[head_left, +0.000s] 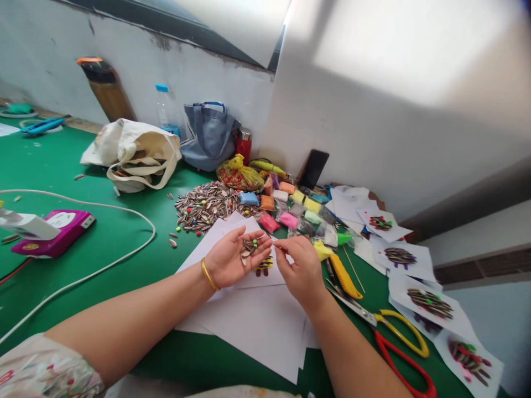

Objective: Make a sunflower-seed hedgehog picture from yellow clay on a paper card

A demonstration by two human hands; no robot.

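Observation:
My left hand (234, 257) is palm up with its fingers stretched out. Several striped sunflower seeds (244, 258) and a small green ball (254, 243) lie loose in the palm. Close to the left fingertips, my right hand (302, 268) is closed in a pinch; what it holds, if anything, is too small to make out. Beneath both hands are white paper sheets (257, 323). On the top sheet, partly hidden by the left fingers, is a seed figure (264, 266) with yellow and dark brown parts.
Behind the hands lie a sunflower seed pile (205, 204) and coloured clay packets (289, 221). Right of my right hand are a yellow cutter (346, 277) and scissors (384, 320). Finished-looking seed pictures (429, 303) line the right edge. A white cable (124, 254) curves across the left.

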